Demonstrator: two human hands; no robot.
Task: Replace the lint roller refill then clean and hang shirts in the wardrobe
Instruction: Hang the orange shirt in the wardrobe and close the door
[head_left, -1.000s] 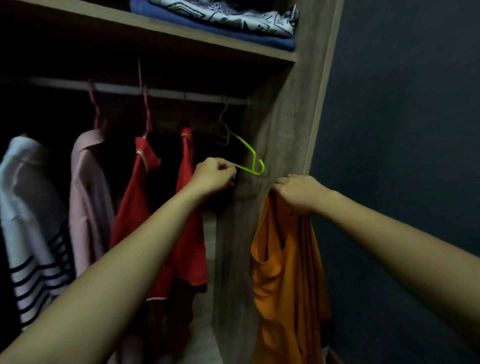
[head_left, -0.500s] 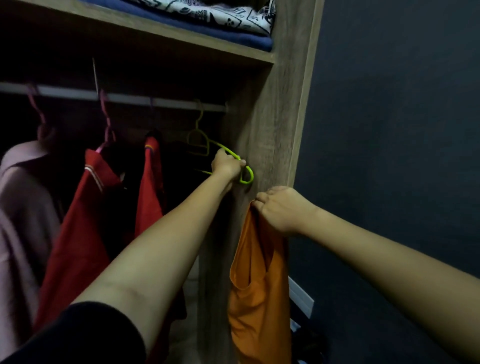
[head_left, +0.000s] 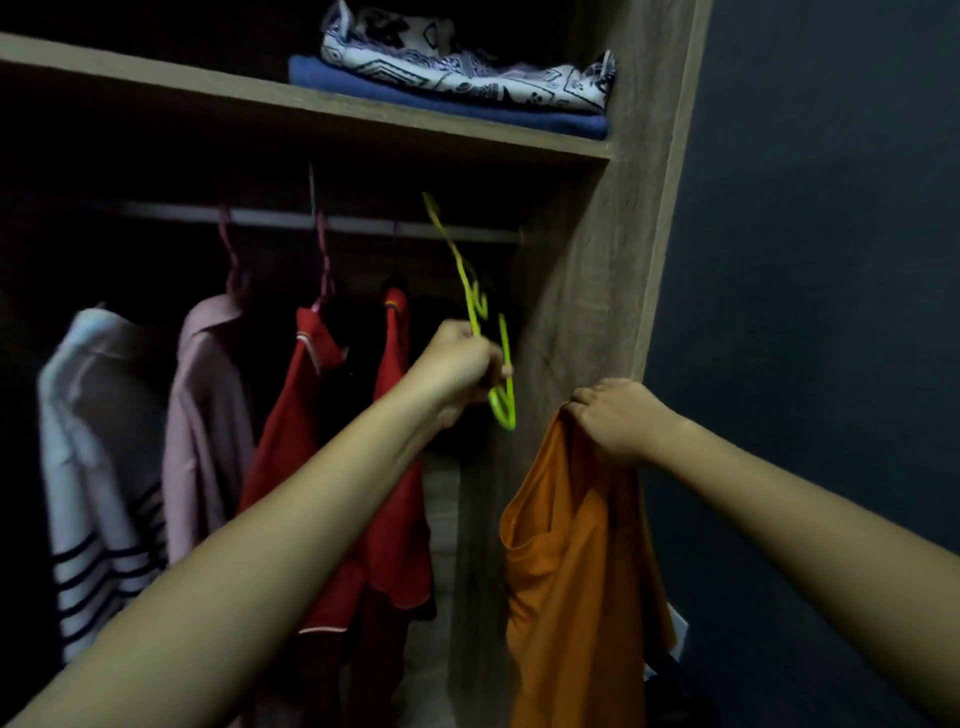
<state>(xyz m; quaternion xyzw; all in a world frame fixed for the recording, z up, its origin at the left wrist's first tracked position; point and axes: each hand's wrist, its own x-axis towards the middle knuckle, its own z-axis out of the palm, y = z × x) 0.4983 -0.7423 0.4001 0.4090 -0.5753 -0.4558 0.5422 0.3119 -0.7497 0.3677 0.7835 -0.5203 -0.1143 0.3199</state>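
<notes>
Two hands were raised: left hand (head_left: 457, 364) fingers clenched around the green hanger (head_left: 501, 374); right hand (head_left: 618, 421) fingers pinched the orange shirt (head_left: 571, 571) beside the wardrobe (head_left: 587, 312) panel.

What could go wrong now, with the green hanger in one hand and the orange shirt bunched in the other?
1. The left hand grips the green hanger low on its frame, tilted; its hook could catch on the neighbouring red shirt on the way out.
2. The right hand pinches the orange shirt at only one bunched spot, so it may slip or crease while being threaded onto the hanger.
</notes>
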